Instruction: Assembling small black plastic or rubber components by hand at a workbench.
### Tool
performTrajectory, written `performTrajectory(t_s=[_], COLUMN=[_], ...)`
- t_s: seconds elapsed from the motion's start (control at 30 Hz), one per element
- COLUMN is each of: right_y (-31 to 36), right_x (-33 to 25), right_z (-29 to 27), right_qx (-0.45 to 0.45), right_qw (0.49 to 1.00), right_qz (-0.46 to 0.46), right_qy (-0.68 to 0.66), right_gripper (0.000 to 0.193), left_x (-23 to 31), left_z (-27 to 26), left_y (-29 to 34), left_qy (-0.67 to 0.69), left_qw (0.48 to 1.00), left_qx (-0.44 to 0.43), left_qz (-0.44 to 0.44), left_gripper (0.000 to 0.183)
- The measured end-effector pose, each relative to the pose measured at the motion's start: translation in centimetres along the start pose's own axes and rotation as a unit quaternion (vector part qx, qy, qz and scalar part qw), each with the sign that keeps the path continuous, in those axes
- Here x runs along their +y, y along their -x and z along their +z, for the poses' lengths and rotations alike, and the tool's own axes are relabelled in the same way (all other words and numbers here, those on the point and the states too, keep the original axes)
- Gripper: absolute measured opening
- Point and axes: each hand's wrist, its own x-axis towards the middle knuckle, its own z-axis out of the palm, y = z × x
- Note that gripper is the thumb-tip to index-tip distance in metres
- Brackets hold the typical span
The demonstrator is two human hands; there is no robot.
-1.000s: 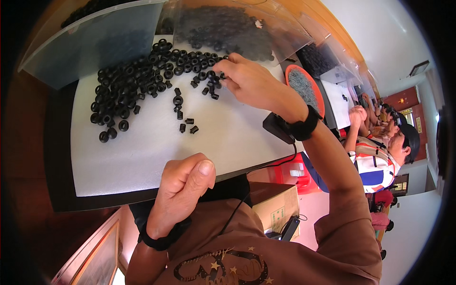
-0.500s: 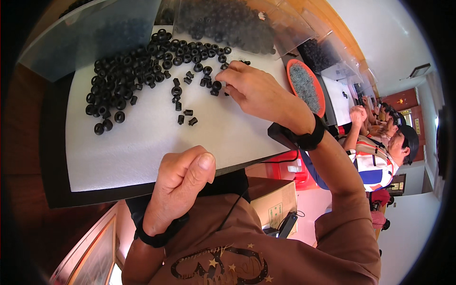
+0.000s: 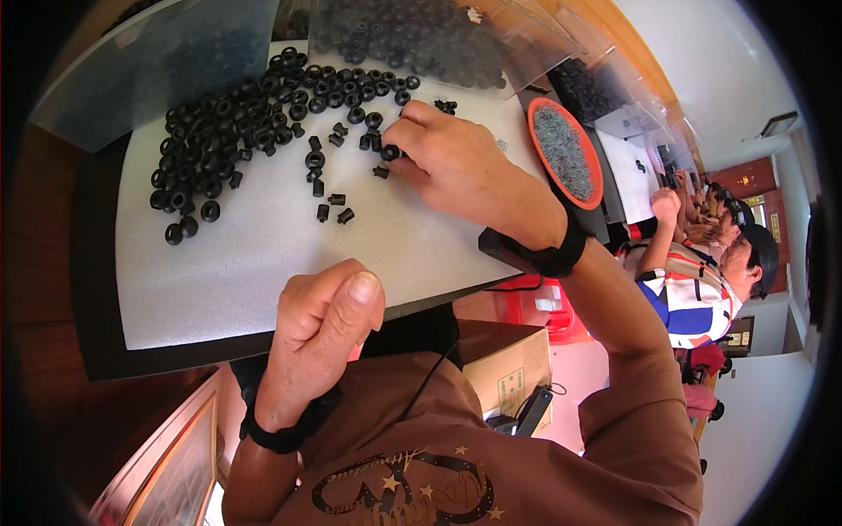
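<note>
The right hand [image 3: 456, 162] rests on the white mat [image 3: 263, 254], fingertips pinched on a small black rubber ring [image 3: 390, 152] just right of the heap of black rubber rings [image 3: 237, 131]. The left hand [image 3: 320, 320] – curled into a loose fist, holding nothing visible – hovers at the mat's near edge. An orange-rimmed dish [image 3: 566, 153] sits beyond the mat's right edge.
</note>
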Motion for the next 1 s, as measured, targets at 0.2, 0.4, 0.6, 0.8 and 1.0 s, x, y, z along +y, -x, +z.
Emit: performTrajectory(t_s=[0.2, 0.4, 0.6, 0.8, 1.0], right_y=[0.4, 3.1, 5.1, 5.0, 4.7], right_x=[-0.7, -4.0, -6.8, -7.8, -8.3], right_z=[-0.6, -1.8, -2.1, -0.8, 0.2], right_qx=[0.027, 0.069, 0.085, 0.133, 0.166], right_qw=[0.999, 0.984, 0.965, 0.941, 0.915], right_qz=[-0.018, -0.062, -0.058, -0.098, -0.080], right_qy=[0.013, -0.152, -0.243, -0.296, -0.358], right_gripper=[0.016, 0.022, 0.030, 0.032, 0.032], left_x=[0.2, 0.1, -0.1, 0.7, 0.7], left_z=[0.0, 0.0, 0.3, 0.8, 0.7], left_y=[0.1, 0.2, 0.0, 0.1, 0.2], left_qy=[0.010, 0.020, 0.101, 0.073, 0.106], left_qw=[1.000, 1.000, 0.994, 0.993, 0.990], left_qx=[0.013, 0.014, 0.036, 0.086, 0.085], left_qz=[0.003, -0.005, -0.031, -0.043, -0.048], left_gripper=[0.046, 0.042, 0.036, 0.043, 0.046])
